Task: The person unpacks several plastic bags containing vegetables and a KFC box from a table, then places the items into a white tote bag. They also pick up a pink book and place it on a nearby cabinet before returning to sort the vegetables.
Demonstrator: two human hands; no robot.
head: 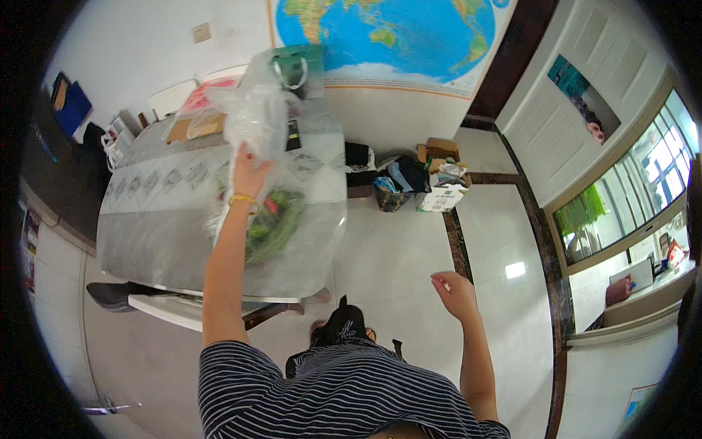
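My left hand (249,173) reaches over the table to a crumpled clear plastic bag (255,118). Its thumb is spread to the right, while the other fingertips are blurred against the plastic, so the grip cannot be made out. Under and beside my wrist, thin plastic lies around green leafy vegetables (277,219) with a spot of red. A yellow bracelet (243,198) circles that wrist. Off to the right, above the floor, my right hand (456,296) hangs loosely curled, thumb near the fingers, and holds nothing.
At the back of the grey-and-white table (159,236) are a cardboard piece (194,129), a green carrier bag (301,66) and a black box (293,135). A stool or chair (164,310) sits under the near edge. Filled boxes (441,195) and a basket (392,197) stand on the floor.
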